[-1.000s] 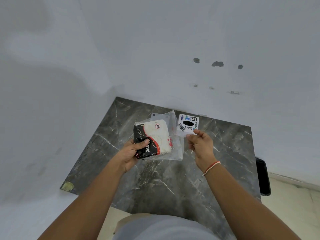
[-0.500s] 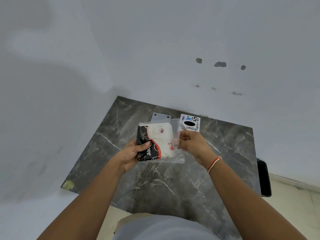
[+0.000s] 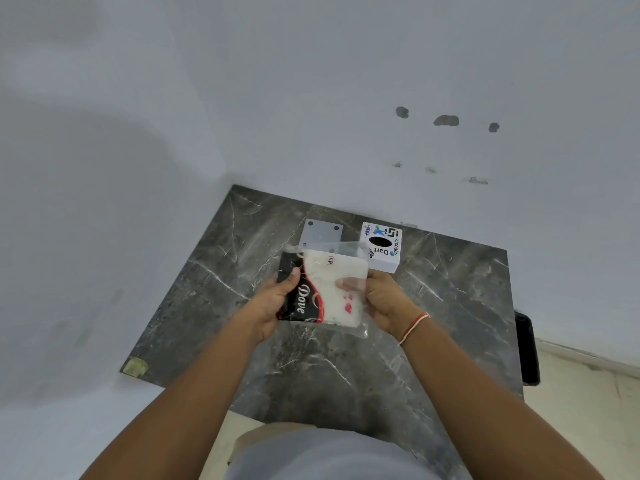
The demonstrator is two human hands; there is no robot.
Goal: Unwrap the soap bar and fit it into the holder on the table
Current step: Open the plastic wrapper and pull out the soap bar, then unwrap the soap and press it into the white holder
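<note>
I hold the wrapped soap bar [image 3: 323,292], a flat packet printed white, black and red inside a clear plastic sleeve, between my two hands above the dark grey marble-patterned counter [image 3: 363,375]. My left hand [image 3: 273,303] grips the packet's black left edge, thumb pressed on its face by the printed brand name, fingers hidden behind it. My right hand [image 3: 384,301] clasps the right edge, thumb lying across the white part under the clear plastic, which sticks out loosely past the packet at the top and the lower right. Just beyond my fingers, partly hidden behind the packet's top edge, a pale grey square plate with dark corner holes [image 3: 321,233] rests on the counter. Beside it, past my right hand, sits a small white printed box [image 3: 381,245]. A red-and-white thread band [image 3: 414,327] circles my right wrist.
</note>
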